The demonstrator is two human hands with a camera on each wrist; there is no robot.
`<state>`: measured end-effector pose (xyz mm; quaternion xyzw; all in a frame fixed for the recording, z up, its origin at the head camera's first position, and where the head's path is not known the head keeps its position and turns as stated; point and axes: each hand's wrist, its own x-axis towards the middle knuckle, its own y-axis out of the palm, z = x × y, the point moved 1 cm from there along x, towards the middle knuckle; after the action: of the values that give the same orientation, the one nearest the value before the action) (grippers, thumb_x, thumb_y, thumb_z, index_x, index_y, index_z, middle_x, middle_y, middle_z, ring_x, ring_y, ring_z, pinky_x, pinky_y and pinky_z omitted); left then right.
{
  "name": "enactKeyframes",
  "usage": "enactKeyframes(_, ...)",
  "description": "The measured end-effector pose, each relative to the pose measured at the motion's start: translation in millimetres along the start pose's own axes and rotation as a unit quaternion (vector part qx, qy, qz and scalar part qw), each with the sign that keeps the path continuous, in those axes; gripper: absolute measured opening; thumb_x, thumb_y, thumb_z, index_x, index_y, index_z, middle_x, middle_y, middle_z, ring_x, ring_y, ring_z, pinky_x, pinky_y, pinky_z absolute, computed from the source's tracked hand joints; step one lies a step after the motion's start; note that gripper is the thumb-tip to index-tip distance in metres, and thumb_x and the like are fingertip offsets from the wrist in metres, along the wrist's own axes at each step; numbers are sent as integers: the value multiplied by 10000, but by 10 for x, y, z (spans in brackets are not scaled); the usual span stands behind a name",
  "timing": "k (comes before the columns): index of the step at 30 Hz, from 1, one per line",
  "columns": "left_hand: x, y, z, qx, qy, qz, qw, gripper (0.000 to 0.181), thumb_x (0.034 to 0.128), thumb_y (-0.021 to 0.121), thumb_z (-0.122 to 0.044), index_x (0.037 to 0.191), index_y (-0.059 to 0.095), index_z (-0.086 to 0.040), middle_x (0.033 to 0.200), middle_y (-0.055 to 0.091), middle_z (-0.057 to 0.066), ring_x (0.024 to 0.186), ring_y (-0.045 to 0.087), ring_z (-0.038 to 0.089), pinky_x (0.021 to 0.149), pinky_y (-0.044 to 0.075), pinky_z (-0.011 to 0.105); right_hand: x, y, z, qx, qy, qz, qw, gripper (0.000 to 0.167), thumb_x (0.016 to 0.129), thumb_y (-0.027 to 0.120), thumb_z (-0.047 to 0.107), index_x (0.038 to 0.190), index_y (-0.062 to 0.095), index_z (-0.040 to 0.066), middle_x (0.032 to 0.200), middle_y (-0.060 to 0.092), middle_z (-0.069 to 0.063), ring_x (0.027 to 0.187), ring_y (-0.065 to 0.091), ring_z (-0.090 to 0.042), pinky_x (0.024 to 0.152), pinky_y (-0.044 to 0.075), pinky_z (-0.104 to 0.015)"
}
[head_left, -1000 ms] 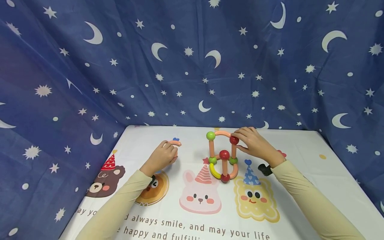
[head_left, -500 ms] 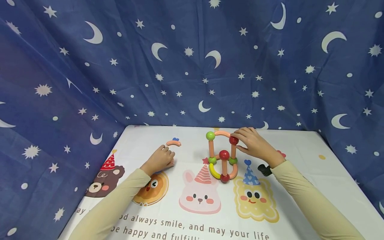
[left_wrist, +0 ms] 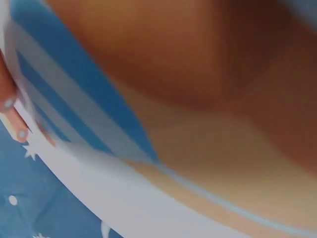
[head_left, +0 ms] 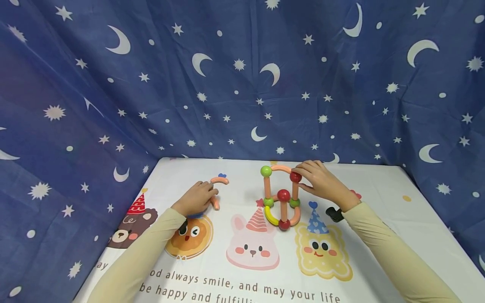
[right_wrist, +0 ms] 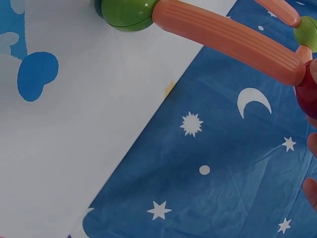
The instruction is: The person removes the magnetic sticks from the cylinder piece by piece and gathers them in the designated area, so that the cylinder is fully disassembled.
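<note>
1. Your right hand (head_left: 317,181), right of centre in the head view, grips the back red ball (head_left: 295,177) between thumb and fingers.
2. That ball is part of a frame of balls and rods (head_left: 284,211), standing on the tabletop (head_left: 242,168) just right of the middle. At its top, a curved peach rod (head_left: 281,168) joins your ball to a green ball (head_left: 266,171).
3. At the front of the frame, a front red ball (head_left: 283,195) caps an upright rod; below, a yellow curve (head_left: 270,216) bends round the base's left side.
4. Your left hand (head_left: 195,198) is left of centre, palm down, beside two loose peach pieces. The upper piece (head_left: 219,180) lies just beyond your fingers; the lower piece (head_left: 215,203) is partly covered by your hand (you can't tell whether the fingers close on it, and the left wrist view is too blurred to help).
5. A blue starry cloth (head_left: 242,84) hangs behind, filling the upper frame.
</note>
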<state>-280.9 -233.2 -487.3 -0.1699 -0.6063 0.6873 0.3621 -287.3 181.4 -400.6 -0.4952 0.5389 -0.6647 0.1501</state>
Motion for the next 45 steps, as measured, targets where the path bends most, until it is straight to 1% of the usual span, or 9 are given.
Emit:
enactKeyframes(6,14,74,95,280,-144,4,9995,129,877,644,-264,814,624,-154,869,619,43,783,590,217,755,469,380,-10,13,4,23,10,29,10000,471,716,798,136,1141,623,35,1065,642,-101,1031,551,-277,836,429,-434)
enactKeyframes(11,94,96,127,433,-345,-91,9984,162,882,642,-275,800,641,-136,796,628,62,726,592,238,740,473,387,-19,17,3,41,46,28,10000,471,710,802,129,1137,625,37,1066,644,-100,1031,549,-275,839,428,-435)
enactKeyframes(17,217,129,166,737,-560,-319,9952,244,888,630,-320,964,670,-93,700,610,74,659,598,249,681,487,392,-5,11,6,47,1,-18,10000,466,714,799,130,1136,627,32,1059,645,-102,1026,552,-278,838,428,-434)
enactKeyframes(19,250,145,180,718,-650,-286,9949,266,894,620,-326,1005,672,-91,700,610,75,669,604,250,692,488,394,1,11,6,44,-4,-23,10000,465,715,799,130,1136,628,32,1058,646,-101,1025,553,-278,837,428,-433)
enactKeyframes(25,309,173,205,518,-838,-72,9951,226,898,614,-297,967,687,-95,742,616,80,727,613,266,746,484,421,13,8,12,40,-11,5,10000,469,709,805,133,1132,628,34,1054,644,-98,1020,551,-275,834,434,-432)
enactKeyframes(34,304,127,226,624,-893,192,9939,255,882,630,-318,966,701,-88,780,626,81,765,620,261,781,484,429,20,10,9,55,-7,-21,10000,461,699,813,125,1116,636,41,1050,645,-95,1014,555,-272,835,435,-432)
enactKeyframes(39,297,82,218,556,-1025,347,9926,269,889,613,-326,969,687,-80,806,620,87,796,613,269,790,474,435,7,10,-4,75,-1,-64,10000,451,695,817,125,1102,636,49,1044,645,-88,1014,554,-269,835,431,-434)
enactKeyframes(43,305,32,188,526,-1153,335,9914,288,892,604,-344,976,669,-76,834,607,95,824,599,275,793,466,437,-2,4,-15,111,5,-80,9999,442,696,815,124,1094,633,56,1043,644,-83,1013,553,-267,837,430,-436)
enactKeyframes(45,334,-3,155,530,-1160,201,9916,295,897,598,-352,978,661,-76,854,603,98,836,593,275,795,461,437,-7,0,-16,131,30,-88,9999,441,695,814,124,1091,633,57,1041,645,-83,1014,552,-269,835,429,-438)
